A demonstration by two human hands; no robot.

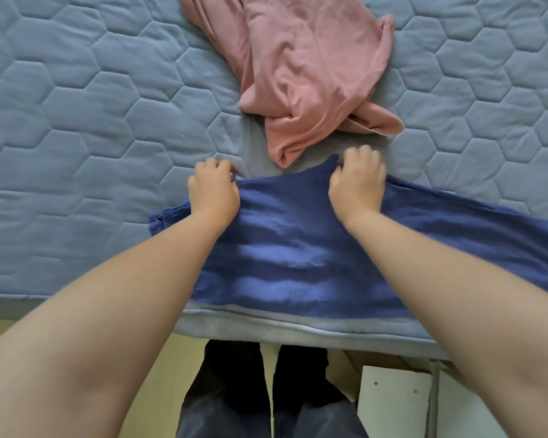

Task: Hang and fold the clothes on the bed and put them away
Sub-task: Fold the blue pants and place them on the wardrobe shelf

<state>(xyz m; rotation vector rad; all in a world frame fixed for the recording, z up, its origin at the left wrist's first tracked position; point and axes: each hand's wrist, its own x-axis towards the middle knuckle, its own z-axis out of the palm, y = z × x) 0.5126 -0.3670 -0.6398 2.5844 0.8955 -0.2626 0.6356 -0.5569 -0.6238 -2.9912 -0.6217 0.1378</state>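
A dark blue garment lies spread across the near edge of the bed, its elastic cuff at the left and its length running off to the right. My left hand grips its far edge with curled fingers. My right hand pinches the same far edge a little to the right, lifting a small peak of cloth. A crumpled pink garment lies just beyond both hands, in the middle of the bed.
The bed has a light blue quilted cover with a hexagon pattern. Its near edge runs below the blue garment. My legs stand against it, and a white furniture panel sits on the floor at the lower right.
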